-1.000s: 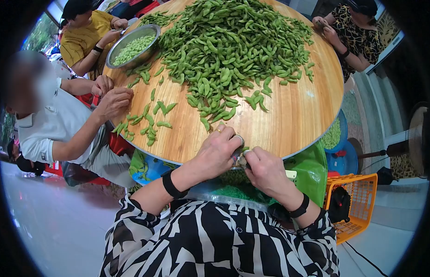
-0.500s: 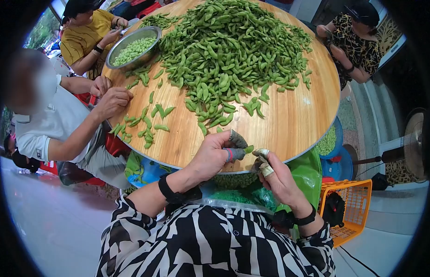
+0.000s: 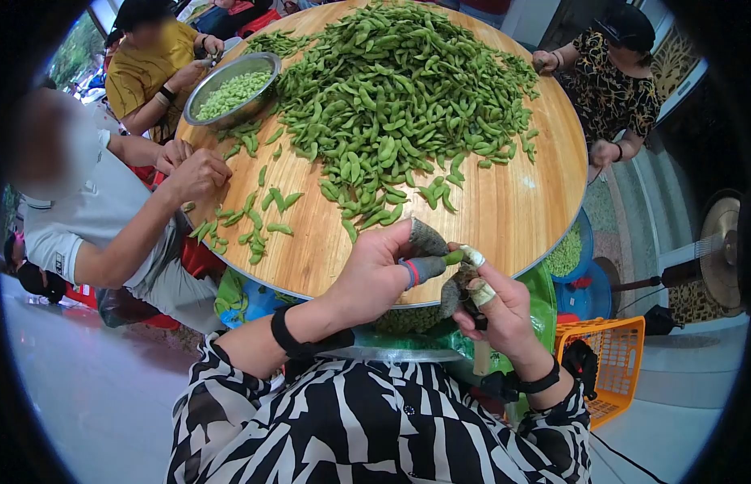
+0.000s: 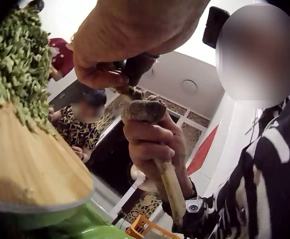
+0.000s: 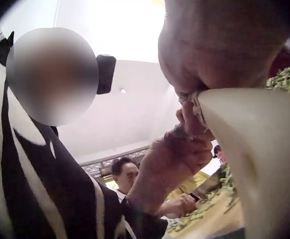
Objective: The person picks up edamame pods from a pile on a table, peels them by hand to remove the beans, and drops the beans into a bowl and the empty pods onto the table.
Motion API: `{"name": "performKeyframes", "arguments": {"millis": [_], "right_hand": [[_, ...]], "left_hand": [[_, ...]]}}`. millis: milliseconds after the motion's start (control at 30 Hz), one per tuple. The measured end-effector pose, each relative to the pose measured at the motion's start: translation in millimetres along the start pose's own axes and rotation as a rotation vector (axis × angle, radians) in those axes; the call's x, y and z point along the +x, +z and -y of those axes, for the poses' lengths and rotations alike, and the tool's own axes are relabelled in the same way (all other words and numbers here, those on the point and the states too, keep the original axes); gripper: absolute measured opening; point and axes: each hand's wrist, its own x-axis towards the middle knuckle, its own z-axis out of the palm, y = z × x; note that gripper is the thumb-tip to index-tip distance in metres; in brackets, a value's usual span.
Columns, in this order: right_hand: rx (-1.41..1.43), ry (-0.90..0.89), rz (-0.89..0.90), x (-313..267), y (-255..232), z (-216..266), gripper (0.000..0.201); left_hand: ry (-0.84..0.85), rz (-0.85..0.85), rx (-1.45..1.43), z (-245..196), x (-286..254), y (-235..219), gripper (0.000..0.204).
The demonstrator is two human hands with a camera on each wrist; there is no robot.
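My left hand (image 3: 367,274), with grey covers on thumb and forefinger, pinches a green pod (image 3: 454,257) just over the table's near edge. Close against it, my right hand (image 3: 509,315), with pale wrappings on its fingertips, grips a tool by its light handle (image 3: 481,357). In the left wrist view that handle (image 4: 172,194) sticks out below the right hand (image 4: 152,142), and the left hand (image 4: 135,37) is above. The handle (image 5: 259,149) looms large in the right wrist view, beside the left hand (image 5: 172,162). The tool's tip is hidden.
A big heap of pods (image 3: 400,97) covers the back of the round wooden table (image 3: 529,218). Loose pods (image 3: 254,226) and a metal bowl of beans (image 3: 271,87) lie left. People sit around; an orange crate (image 3: 625,363) and blue basins (image 3: 589,294) stand right.
Half a second ago my hands were slightly apart; now they meet at the pod, the left having shifted right. The person at the far right has spread their hands apart.
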Motion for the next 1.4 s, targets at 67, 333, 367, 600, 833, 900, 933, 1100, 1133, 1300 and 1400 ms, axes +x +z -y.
{"name": "performKeyframes", "arguments": {"millis": [67, 333, 367, 600, 833, 900, 933, 1100, 1133, 1300, 1400], "right_hand": [[-0.001, 0.008, 0.042, -3, 5, 20, 0.044], [-0.297, -0.098, 0.261, -38, 35, 95, 0.044], [-0.299, -0.099, 0.260, -37, 38, 102, 0.044], [-0.435, -0.125, 0.224, -20, 35, 115, 0.043], [-0.261, 0.021, 0.133, 14, -4, 73, 0.038], [0.035, 0.087, 0.103, 22, -16, 41, 0.035], [0.044, 0.092, 0.102, 23, -18, 24, 0.035], [0.343, 0.025, 0.017, 22, -20, -37, 0.040], [0.352, 0.027, 0.013, 22, -16, -41, 0.040], [0.582, 0.088, -0.054, 16, -9, -65, 0.038], [0.603, 0.099, -0.097, 14, -2, -72, 0.040]], "left_hand": [[0.061, -0.009, 0.035, -21, -5, 5, 0.013], [0.541, 0.094, 0.505, -100, -41, 12, 0.021], [0.619, 0.124, 0.550, -108, -46, 14, 0.021], [0.494, 0.041, 0.408, -98, -43, 9, 0.022], [0.205, -0.037, -0.071, -33, -9, 10, 0.016], [0.114, -0.057, -0.115, -12, 1, 4, 0.015], [0.028, 0.015, -0.227, 0, 5, -3, 0.018], [-0.377, 0.160, -0.710, 27, 7, -17, 0.024], [-0.448, 0.136, -0.734, 26, 6, -19, 0.016], [0.178, 0.058, 0.490, 30, 0, -18, 0.023], [0.481, 0.152, 0.964, 26, -5, -21, 0.027]]}}
